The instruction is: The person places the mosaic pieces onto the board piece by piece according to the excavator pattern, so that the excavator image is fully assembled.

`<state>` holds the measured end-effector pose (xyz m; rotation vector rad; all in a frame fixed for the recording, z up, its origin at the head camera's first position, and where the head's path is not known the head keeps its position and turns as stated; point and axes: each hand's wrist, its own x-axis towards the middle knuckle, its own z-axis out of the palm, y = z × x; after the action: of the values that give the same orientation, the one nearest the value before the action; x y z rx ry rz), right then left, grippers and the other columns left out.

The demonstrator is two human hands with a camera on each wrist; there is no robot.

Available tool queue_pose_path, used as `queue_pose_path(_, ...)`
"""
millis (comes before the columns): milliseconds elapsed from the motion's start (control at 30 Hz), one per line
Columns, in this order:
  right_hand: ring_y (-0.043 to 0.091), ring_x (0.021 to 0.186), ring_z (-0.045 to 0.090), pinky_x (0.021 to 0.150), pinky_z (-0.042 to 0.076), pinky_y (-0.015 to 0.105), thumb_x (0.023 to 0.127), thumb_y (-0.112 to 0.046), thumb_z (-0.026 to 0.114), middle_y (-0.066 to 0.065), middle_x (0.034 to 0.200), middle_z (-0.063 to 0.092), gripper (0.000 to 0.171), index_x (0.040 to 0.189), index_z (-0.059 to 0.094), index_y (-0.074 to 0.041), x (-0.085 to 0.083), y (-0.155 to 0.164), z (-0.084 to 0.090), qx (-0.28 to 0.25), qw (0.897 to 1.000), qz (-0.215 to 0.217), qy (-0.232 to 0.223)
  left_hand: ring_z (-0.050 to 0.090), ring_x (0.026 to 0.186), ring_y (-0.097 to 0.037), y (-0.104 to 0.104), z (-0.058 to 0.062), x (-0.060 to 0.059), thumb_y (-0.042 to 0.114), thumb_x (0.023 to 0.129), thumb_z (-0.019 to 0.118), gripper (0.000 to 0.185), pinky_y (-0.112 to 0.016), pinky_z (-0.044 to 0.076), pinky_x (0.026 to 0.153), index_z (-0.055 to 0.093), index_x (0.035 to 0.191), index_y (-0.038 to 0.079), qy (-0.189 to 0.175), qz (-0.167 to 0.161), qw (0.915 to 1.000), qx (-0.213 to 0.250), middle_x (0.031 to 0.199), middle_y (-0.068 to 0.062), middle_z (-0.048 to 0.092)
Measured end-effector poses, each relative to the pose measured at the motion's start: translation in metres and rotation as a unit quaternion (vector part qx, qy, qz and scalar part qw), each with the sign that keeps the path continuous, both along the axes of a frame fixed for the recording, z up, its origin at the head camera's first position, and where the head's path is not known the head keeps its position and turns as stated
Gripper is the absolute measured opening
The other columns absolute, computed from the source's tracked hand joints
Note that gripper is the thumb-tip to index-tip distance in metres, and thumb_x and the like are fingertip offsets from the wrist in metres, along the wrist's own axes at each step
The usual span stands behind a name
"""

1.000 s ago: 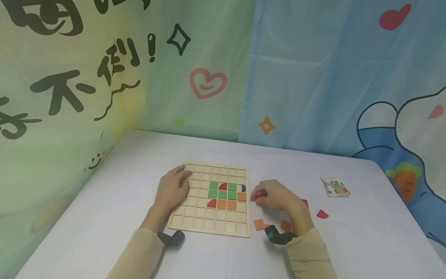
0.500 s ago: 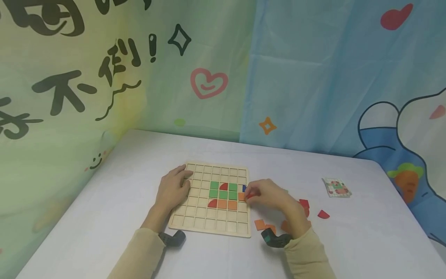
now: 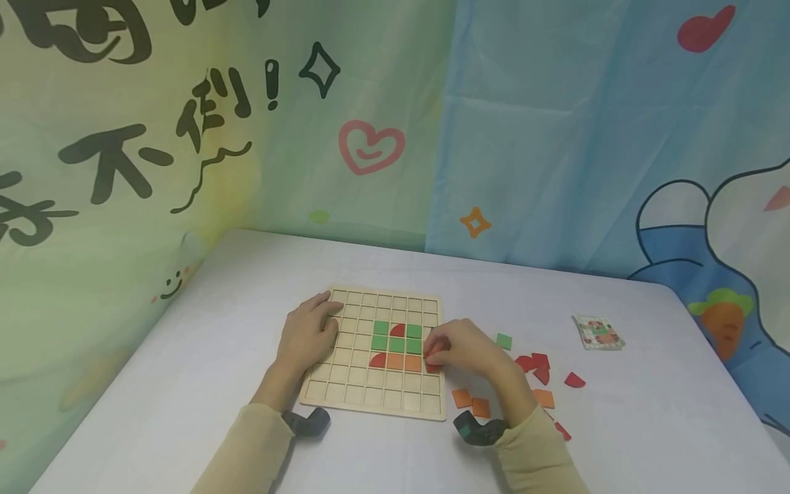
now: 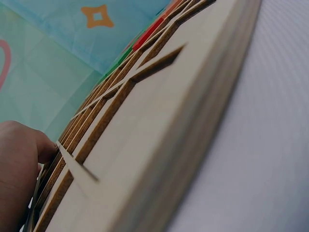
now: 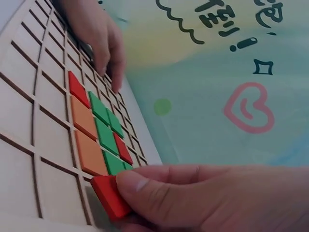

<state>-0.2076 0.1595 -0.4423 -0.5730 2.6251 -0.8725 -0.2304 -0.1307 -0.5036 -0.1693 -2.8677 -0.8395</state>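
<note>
Currently five green tiles [image 3: 397, 337], one red piece [image 5: 110, 195] in right hand [image 3: 463, 348] grip.

On the backdrop [image 3: 185, 137], large black Chinese characters, among them "不" and "到", are followed by "!"; the rest is cut off.

The board [image 3: 376, 353] lies on the counter [image 3: 185, 384] in front of me, loose tiles [image 3: 535, 374] to its right, cards [image 3: 597, 332] further right
</note>
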Motion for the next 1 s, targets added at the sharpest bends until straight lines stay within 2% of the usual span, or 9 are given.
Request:
queue_pose_path(200, 0.008, 0.061, 0.055, 0.059, 0.047, 0.023, 0.077, -0.009, 0.077, -0.006, 0.066, 0.064, 0.011, 0.077, 0.067, -0.014, 0.002, -0.007, -0.002, 0.028, 0.999, -0.017, 0.002, 0.037, 0.139, -0.027, 0.0, 0.002, 0.001, 0.021, 0.088, 0.049, 0.038, -0.053, 0.026, 0.116, 0.062, 0.124, 0.018, -0.006, 0.0, 1.0, -0.001, 0.147, -0.005, 0.044)
queue_pose_path(367, 0.009, 0.064, 0.054, 0.061, 0.048, 0.023, 0.076, -0.007, 0.077, -0.006, 0.067, 0.062, 0.013, 0.075, 0.066, -0.014, 0.006, -0.012, 0.003, 0.055, 0.998, -0.038, 0.001, 0.037, 0.139, -0.027, 0.001, 0.003, 0.002, 0.022, 0.088, 0.049, 0.038, -0.053, 0.026, 0.116, 0.062, 0.124, 0.018, -0.008, 0.0, 1.0, -0.001, 0.147, -0.006, 0.044)
queue_pose_path(500, 0.009, 0.069, 0.055, 0.067, 0.051, 0.025, 0.077, -0.005, 0.075, -0.007, 0.072, 0.063, 0.013, 0.078, 0.068, -0.016, 0.009, -0.015, 0.008, 0.071, 0.996, -0.049, -0.004, 0.038, 0.138, -0.028, 0.0, 0.001, 0.001, 0.022, 0.088, 0.049, 0.038, -0.053, 0.027, 0.115, 0.062, 0.123, 0.018, -0.002, -0.001, 1.0, -0.002, 0.147, -0.006, 0.045)
queue_pose_path(633, 0.01, 0.072, 0.056, 0.072, 0.053, 0.026, 0.077, -0.003, 0.075, -0.007, 0.075, 0.064, 0.015, 0.08, 0.069, -0.016, 0.011, -0.016, 0.009, 0.08, 0.996, -0.048, -0.002, 0.038, 0.138, -0.029, 0.0, 0.001, 0.001, 0.022, 0.088, 0.05, 0.038, -0.053, 0.027, 0.115, 0.063, 0.123, 0.018, 0.002, -0.002, 1.0, -0.001, 0.147, -0.007, 0.045)
queue_pose_path(1000, 0.009, 0.07, 0.055, 0.071, 0.053, 0.026, 0.075, -0.003, 0.077, -0.006, 0.074, 0.064, 0.015, 0.079, 0.069, -0.015, 0.01, -0.02, 0.007, 0.096, 0.994, -0.051, 0.008, 0.038, 0.138, -0.028, 0.0, 0.002, 0.001, 0.021, 0.088, 0.049, 0.037, -0.053, 0.027, 0.115, 0.063, 0.123, 0.018, 0.0, -0.002, 1.0, 0.002, 0.147, -0.007, 0.045)
